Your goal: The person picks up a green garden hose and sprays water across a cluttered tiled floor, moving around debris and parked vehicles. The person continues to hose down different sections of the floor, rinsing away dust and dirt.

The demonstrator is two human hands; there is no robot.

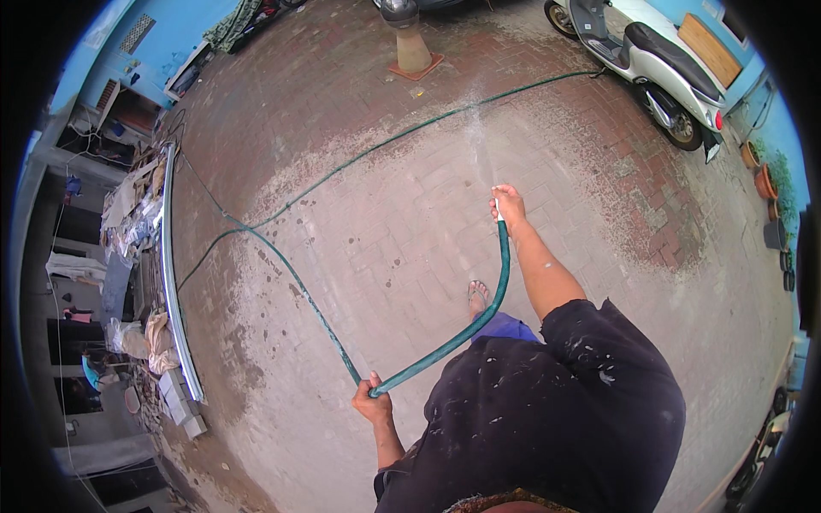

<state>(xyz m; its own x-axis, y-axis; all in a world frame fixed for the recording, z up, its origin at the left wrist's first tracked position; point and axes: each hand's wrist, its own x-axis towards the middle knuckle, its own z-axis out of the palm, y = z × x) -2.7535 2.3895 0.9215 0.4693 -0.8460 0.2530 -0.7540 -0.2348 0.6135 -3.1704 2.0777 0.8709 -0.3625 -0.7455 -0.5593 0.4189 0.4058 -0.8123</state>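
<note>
Scene: outdoor brick-paved yard (pixel 410 222), partly wet, pale residue patches across mid area.
R hand: right hand (pixel 508 205) extended fwd, fingers wrapped tight round nozzle end of green hose (pixel 500 282); closed grip, thumb appears near outlet.
L hand: left hand (pixel 373 400) low and near body, closed round hose further back along its run; acts as feed/slack ctrl.
Hose path: from R hand curves down to L hand, then runs away across paving, loops left, and trails off twd white scooter (pixel 650 64) at upper right.
Spray: thin water jet (pixel 481 137) leaves R hand, heading fwd twd orange cone base (pixel 415 56).
Stance: sandalled foot (pixel 477 297) on wet bricks, just beside hose bend.
Surroundings: long metal strip (pixel 171 256) and rubble pile (pixel 137 214) at left edge; plant pots (pixel 765 184) at right edge.
Technique (judgement): keep R grip firm at outlet so jet stays narrow; sweep slow, overlap passes, work residue twd one side. L hand should pay out slack w/o kinking bend.
Risk (judgement): wet brick + sandal = slip hazard; hose loop near foot = trip pt. Avoid aiming at scooter.
</note>
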